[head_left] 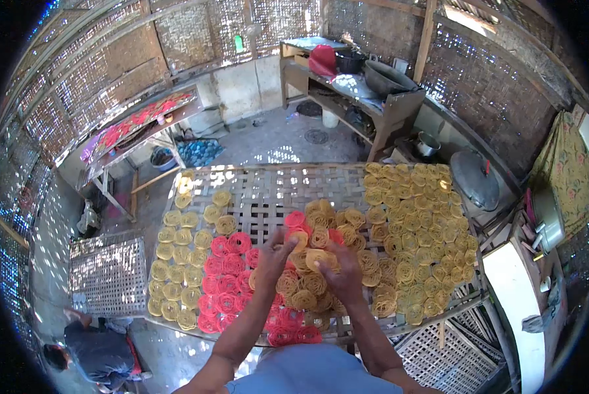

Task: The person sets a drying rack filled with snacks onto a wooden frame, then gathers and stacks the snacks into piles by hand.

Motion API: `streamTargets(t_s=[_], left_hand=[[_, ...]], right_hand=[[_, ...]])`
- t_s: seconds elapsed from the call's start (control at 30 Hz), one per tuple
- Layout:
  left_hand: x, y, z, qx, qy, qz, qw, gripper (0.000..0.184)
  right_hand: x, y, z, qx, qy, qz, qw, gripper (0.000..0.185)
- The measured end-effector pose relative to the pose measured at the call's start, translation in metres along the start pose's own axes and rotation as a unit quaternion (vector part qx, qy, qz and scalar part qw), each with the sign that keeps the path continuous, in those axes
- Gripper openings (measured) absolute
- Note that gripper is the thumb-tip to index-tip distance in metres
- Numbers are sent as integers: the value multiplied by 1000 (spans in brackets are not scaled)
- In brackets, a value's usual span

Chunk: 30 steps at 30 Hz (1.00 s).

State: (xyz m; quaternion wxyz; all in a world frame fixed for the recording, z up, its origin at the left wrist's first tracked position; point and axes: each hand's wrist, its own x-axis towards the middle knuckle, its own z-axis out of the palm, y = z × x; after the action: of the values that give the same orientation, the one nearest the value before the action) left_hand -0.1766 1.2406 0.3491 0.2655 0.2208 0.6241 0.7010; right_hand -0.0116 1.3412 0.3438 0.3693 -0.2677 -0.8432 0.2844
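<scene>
the right hand [341, 267] is closed on a yellow coil [322, 261], its thumb across the top. the left hand [272, 255] has its thumb at the edge of another coil [299, 241]; whether that one is gripped or only touched, i can't tell. both coils are above the loose pile in the middle of the woven rack [261, 184], where yellow rounds overlap pink coils [227, 302].

the pile looks like the weak spot: with rounds lying over one another, lifting one could snag its neighbour's strands and pull the spiral out of shape. a hard pinch might flatten or break the strands, and a forearm brushing low could shift the pink ones near the front edge. (the strands look thin, so i'd go gently.)

the rack carries yellow columns on the left, pink beside them, and a dense yellow block [426, 243] on the right. beyond it, a wooden bench [399, 108] bears a black pot [351, 62] and a wide dark basin [387, 80]; i can't make out what either holds. a pale bucket [330, 119] stands near the bench, contents unclear, and the big round lid [475, 180] hides whatever is under it.
</scene>
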Motion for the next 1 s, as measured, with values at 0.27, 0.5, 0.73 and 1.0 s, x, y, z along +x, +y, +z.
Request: streamTargets(t_s=[0.27,0.5,0.73,1.0], left_hand=[[-64,-49,-71,587,-142,192,773,106],[-64,-42,-51,446,-177,266,836,85],[-25,-85,-48,224,-81,206,949,57],[-7,-66,-59,251,-22,105,962,42]], right_hand=[[-72,-1,-17,-171,-266,-157,935,99],[-39,31,19,-176,-226,-155,946,97],[-5,77,31,-30,-117,-80,990,65],[-68,12,-21,-88,-127,-150,976,70]])
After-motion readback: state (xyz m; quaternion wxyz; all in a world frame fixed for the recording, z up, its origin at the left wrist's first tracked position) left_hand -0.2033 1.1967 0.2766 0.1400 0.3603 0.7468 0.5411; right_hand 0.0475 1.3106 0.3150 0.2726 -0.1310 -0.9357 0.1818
